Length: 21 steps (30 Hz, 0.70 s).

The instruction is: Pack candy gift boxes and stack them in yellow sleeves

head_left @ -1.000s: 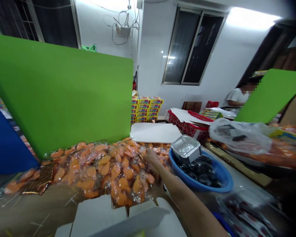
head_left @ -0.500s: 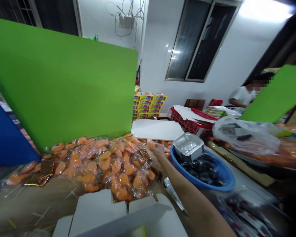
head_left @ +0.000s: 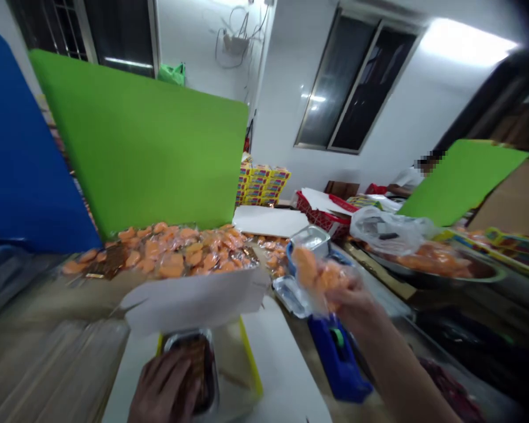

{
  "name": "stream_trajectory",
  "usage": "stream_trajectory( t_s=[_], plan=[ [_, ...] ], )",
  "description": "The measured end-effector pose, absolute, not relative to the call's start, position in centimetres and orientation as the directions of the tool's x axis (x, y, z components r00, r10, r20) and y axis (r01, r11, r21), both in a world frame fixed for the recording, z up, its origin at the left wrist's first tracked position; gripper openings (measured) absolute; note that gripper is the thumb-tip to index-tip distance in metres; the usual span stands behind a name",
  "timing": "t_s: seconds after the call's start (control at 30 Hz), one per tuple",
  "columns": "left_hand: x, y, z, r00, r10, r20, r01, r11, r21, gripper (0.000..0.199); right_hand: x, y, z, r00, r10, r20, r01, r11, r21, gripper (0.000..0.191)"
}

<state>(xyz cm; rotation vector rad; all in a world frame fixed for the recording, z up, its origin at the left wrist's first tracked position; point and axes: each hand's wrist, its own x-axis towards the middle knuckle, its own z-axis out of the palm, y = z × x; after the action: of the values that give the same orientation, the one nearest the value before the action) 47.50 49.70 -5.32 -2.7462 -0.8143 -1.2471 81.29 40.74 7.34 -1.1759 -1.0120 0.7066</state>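
Two hands worked apart: the right hand clenched a clear packet of orange sweets above the bench; the left hand lay against a foil tray, its grip unclear.

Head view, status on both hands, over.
Left hand on foil tray, dark contents. Right hand gripping clear packet of orange pieces, raised. Blue tape dispenser below it; white card flap between hands.
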Motion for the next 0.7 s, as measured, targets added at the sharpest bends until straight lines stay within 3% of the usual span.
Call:
stream_trajectory(
  t_s=[0.1,0.17,0.27,0.33,0.43,0.53,0.63,0.7],
  plan=[
    [47.0,48.5,-4.8,0.487,0.449,0.749,0.481,-0.854,0.199,0.017,74.4,38.2,6.3,0.185,0.964,0.192,0.185,0.157,-0.970,0.016],
    [46.7,47.7,-4.6,0.424,0.520,0.742,0.524,-0.809,0.267,0.017,69.8,38.4,5.1,0.106,0.982,0.155,0.314,0.115,-0.942,0.005],
    [45.9,46.4,-4.8,0.336,0.679,0.652,0.595,-0.690,0.412,0.034,64.5,39.9,2.8,0.081,0.986,0.146,0.499,0.087,-0.862,0.007],
    [45.4,45.8,-5.0,0.358,0.729,0.583,0.625,-0.651,0.430,0.046,62.8,41.0,1.3,0.072,0.987,0.142,0.569,0.076,-0.819,0.010],
    [45.1,45.7,-5.3,0.550,0.662,0.509,0.626,-0.730,0.273,0.053,63.2,41.9,-0.1,0.123,0.985,0.121,0.564,0.031,-0.825,0.011],
    [45.2,46.0,-5.8,0.700,0.566,0.436,0.593,-0.800,0.087,0.047,65.6,42.4,-0.9,0.293,0.952,0.093,0.561,-0.092,-0.823,0.023],
    [45.6,46.4,-6.1,0.732,0.534,0.422,0.588,-0.809,0.003,0.044,67.3,43.2,-1.6,0.435,0.895,0.096,0.637,-0.230,-0.736,0.044],
    [46.0,46.5,-6.2,0.729,0.527,0.437,0.588,-0.809,-0.006,0.046,67.2,43.8,-2.2,0.423,0.902,0.084,0.672,-0.250,-0.697,0.051]
  ],
)
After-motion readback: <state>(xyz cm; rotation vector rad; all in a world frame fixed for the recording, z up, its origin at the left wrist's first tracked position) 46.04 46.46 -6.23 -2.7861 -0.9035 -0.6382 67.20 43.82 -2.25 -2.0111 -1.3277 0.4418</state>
